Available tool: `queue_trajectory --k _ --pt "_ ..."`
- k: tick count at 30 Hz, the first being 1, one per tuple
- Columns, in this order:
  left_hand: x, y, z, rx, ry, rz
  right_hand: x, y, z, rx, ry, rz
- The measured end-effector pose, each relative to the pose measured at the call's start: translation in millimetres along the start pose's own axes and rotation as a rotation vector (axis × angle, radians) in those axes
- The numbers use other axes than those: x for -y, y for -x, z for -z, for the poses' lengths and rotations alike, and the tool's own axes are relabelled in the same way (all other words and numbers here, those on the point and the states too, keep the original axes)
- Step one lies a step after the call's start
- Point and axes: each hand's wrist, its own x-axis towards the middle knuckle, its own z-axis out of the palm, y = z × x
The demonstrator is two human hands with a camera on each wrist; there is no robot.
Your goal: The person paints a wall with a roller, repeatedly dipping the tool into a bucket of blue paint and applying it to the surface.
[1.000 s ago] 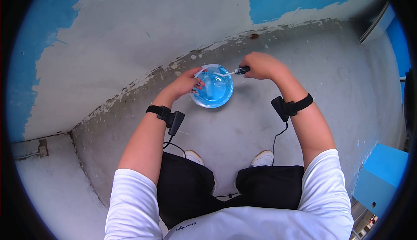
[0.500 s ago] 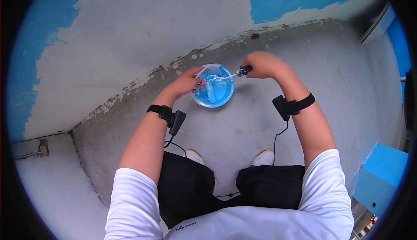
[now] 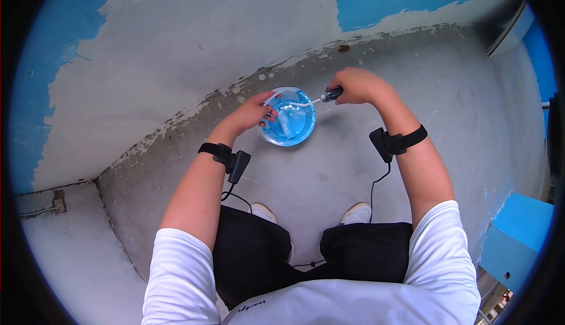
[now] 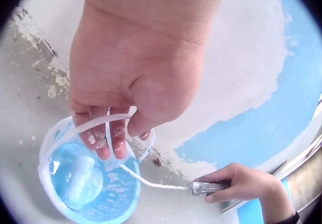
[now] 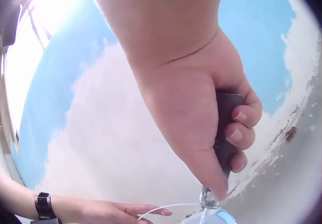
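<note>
Paint roller (image 3: 286, 126) in the bucket (image 3: 303, 135), off to the left of the right hand (image 3: 357, 88) and a little toward the body: that is how it looks from where I stand. The right hand has its fingers wrapped round the dark handle (image 3: 331, 95), clamped on it, and the pale bent rod (image 4: 153, 185) runs leftward from the grip and over the near-right rim. The roller's sleeve sits inside with its long axis running roughly fore and aft, about crosswise to the handle; whether it touches the bottom I cannot tell. Of the two, the left hand (image 3: 253, 113) is nearer to that sleeve: its fingers hang straight over the rim just beside it, and the bucket's white bail (image 4: 90, 126) is caught between thumb and fingers. From the right grip, then, the sleeve is hemmed in by the bucket wall all round, with the left hand and bail on the far side, so I'd judge upward to be its freest way. Beyond the grip stands the patchy wall (image 3: 235, 31), while grey floor (image 3: 376, 131) spreads to its right and back toward the shoes (image 3: 356, 214).
</note>
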Motion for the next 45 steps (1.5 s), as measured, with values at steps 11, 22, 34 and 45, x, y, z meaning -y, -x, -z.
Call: queue_trajectory --k 11,22,34,45 --pt "20 -19 8 -0.175 -0.17 -0.229 -65 30 -1 -0.054 -0.286 -0.185" --pt "15 -13 5 -0.222 -0.137 -0.238 -128 52 -46 0.082 -0.81 -0.315" --pt "9 -9 2 -0.219 -0.131 -0.216 -178 87 -113 -0.295 -1.563 -0.443" --pt "15 -14 2 -0.188 -0.136 -0.242 -200 56 -110 -0.856 -2.142 -0.259"
